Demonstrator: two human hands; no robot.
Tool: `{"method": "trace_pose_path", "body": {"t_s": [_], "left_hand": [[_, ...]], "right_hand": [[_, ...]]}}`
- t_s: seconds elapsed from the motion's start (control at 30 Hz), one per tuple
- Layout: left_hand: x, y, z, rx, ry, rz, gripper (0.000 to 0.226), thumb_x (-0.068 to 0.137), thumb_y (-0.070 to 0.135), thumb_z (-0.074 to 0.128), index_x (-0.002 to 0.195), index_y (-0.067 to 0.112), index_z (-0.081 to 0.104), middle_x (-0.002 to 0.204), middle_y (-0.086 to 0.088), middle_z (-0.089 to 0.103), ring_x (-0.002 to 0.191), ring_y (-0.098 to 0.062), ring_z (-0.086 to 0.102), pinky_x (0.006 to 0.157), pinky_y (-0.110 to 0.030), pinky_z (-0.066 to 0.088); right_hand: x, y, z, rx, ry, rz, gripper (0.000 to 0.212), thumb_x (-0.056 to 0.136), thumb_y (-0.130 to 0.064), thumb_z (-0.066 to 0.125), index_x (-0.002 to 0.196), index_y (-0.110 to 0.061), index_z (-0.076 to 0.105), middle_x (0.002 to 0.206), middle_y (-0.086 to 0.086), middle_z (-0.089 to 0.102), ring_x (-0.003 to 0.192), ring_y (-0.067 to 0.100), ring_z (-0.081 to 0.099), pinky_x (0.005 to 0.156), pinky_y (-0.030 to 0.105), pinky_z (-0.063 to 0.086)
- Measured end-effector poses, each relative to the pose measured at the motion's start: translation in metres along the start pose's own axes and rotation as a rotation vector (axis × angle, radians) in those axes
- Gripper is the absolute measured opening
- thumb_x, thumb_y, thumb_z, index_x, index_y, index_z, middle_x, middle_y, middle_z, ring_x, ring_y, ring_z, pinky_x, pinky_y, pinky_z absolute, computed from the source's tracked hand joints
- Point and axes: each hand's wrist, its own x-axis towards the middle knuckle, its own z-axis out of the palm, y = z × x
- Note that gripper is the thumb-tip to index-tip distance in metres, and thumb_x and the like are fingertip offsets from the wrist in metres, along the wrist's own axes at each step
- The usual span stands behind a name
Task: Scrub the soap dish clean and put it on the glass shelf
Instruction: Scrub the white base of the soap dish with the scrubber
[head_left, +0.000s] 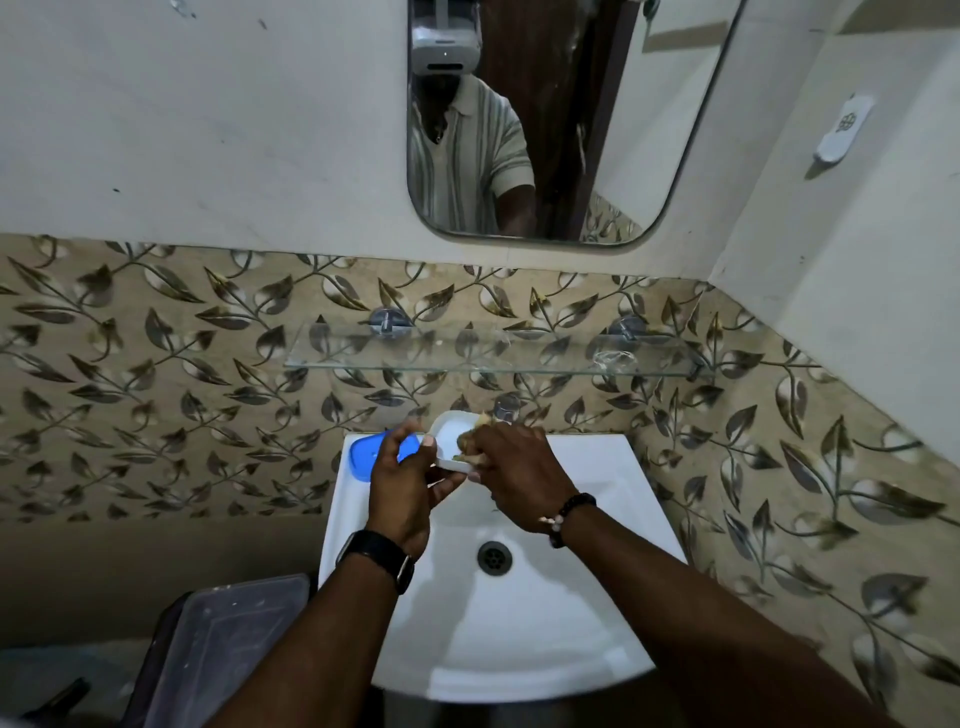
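Note:
Over the back of the white basin, my left hand grips the white soap dish by its left edge and tilts it up toward me. My right hand holds a yellow-green scrub sponge against the inside of the dish; most of the sponge is hidden under my fingers. A blue piece, perhaps the dish's lid or tray, lies on the basin's back left corner, partly behind my left hand. The glass shelf hangs on the leaf-patterned tile wall above the basin.
A mirror hangs above the shelf. The tap sits behind the dish, mostly hidden. The drain lies in the basin's middle. A lidded plastic bin stands at lower left. A white holder is on the right wall.

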Motion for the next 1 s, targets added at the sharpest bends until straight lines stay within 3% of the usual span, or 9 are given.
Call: {"method": "trace_pose_path", "body": {"t_s": [0.13, 0.23, 0.33, 0.4, 0.47, 0.53, 0.7, 0.87, 1.0], "left_hand": [[-0.001, 0.009, -0.008, 0.262, -0.215, 0.040, 0.019, 0.103, 0.027, 0.053, 0.116, 0.024, 0.067, 0.109, -0.017, 0.071, 0.092, -0.024, 0.069, 0.084, -0.040, 0.062], [0.003, 0.009, -0.015, 0.476, -0.227, 0.132, 0.020, 0.097, 0.033, 0.061, 0.102, 0.016, 0.069, 0.115, -0.016, 0.063, 0.106, -0.027, 0.064, 0.090, -0.043, 0.060], [0.009, 0.008, -0.019, 0.563, -0.208, 0.224, 0.018, 0.095, 0.020, 0.066, 0.085, 0.006, 0.065, 0.101, -0.009, 0.060, 0.096, -0.023, 0.061, 0.092, -0.047, 0.058], [0.008, 0.008, -0.015, 0.562, -0.245, 0.185, 0.029, 0.094, 0.028, 0.068, 0.076, 0.006, 0.060, 0.084, 0.002, 0.058, 0.086, -0.018, 0.057, 0.091, -0.045, 0.058], [0.004, 0.006, -0.008, 0.591, -0.257, 0.160, 0.036, 0.092, 0.037, 0.066, 0.068, 0.011, 0.056, 0.072, 0.007, 0.054, 0.077, -0.014, 0.052, 0.091, -0.045, 0.057], [0.004, 0.004, -0.001, 0.555, -0.234, 0.152, 0.038, 0.097, 0.032, 0.063, 0.070, 0.006, 0.056, 0.075, 0.000, 0.053, 0.079, -0.016, 0.051, 0.092, -0.048, 0.056], [0.005, 0.006, 0.008, 0.361, -0.166, 0.075, 0.018, 0.097, -0.003, 0.050, 0.101, -0.006, 0.067, 0.095, -0.022, 0.068, 0.085, -0.026, 0.064, 0.075, -0.035, 0.056], [0.001, 0.004, 0.005, 0.331, -0.204, 0.114, 0.034, 0.102, 0.015, 0.053, 0.104, -0.019, 0.058, 0.096, -0.017, 0.069, 0.090, -0.023, 0.064, 0.083, -0.036, 0.059], [0.001, 0.001, 0.004, 0.255, -0.199, 0.122, 0.033, 0.102, 0.022, 0.052, 0.099, -0.010, 0.061, 0.099, -0.014, 0.070, 0.095, -0.021, 0.066, 0.078, -0.033, 0.061]], "right_hand": [[-0.003, 0.007, -0.019, 0.448, -0.171, 0.134, 0.024, 0.091, -0.022, 0.070, 0.113, -0.021, 0.060, 0.105, -0.015, 0.063, 0.089, 0.002, 0.059, 0.079, 0.038, 0.058], [-0.003, 0.014, -0.033, 0.662, -0.204, 0.219, 0.024, 0.090, -0.020, 0.071, 0.112, -0.022, 0.060, 0.104, -0.004, 0.064, 0.080, 0.009, 0.062, 0.070, 0.041, 0.061], [-0.002, 0.019, -0.034, 0.779, -0.094, 0.240, 0.024, 0.088, -0.010, 0.072, 0.111, -0.019, 0.067, 0.110, 0.001, 0.069, 0.092, 0.009, 0.065, 0.079, 0.031, 0.055], [-0.001, 0.015, -0.031, 0.847, 0.123, 0.281, 0.021, 0.090, -0.004, 0.069, 0.109, -0.014, 0.071, 0.113, 0.004, 0.068, 0.100, 0.009, 0.066, 0.087, 0.030, 0.053], [-0.001, 0.009, -0.027, 0.756, 0.406, 0.269, 0.015, 0.094, -0.007, 0.065, 0.108, -0.009, 0.072, 0.112, 0.010, 0.063, 0.104, 0.012, 0.063, 0.091, 0.029, 0.050], [-0.003, -0.001, -0.025, 0.533, 0.558, 0.165, 0.017, 0.097, -0.015, 0.059, 0.106, -0.009, 0.072, 0.112, 0.009, 0.055, 0.107, 0.012, 0.056, 0.092, 0.021, 0.045], [-0.019, -0.014, -0.001, -0.015, 0.273, -0.362, 0.028, 0.099, -0.024, 0.056, 0.121, -0.012, 0.068, 0.143, 0.011, 0.055, 0.138, 0.025, 0.045, 0.118, 0.038, 0.027], [-0.019, 0.004, -0.006, -0.094, 0.328, -0.214, 0.034, 0.101, -0.028, 0.046, 0.128, -0.017, 0.064, 0.142, 0.003, 0.058, 0.139, 0.024, 0.045, 0.114, 0.049, 0.034], [-0.013, 0.009, -0.011, 0.347, 0.435, 0.031, 0.024, 0.100, -0.019, 0.050, 0.121, -0.016, 0.062, 0.129, -0.001, 0.061, 0.125, 0.020, 0.053, 0.101, 0.038, 0.046]]}}
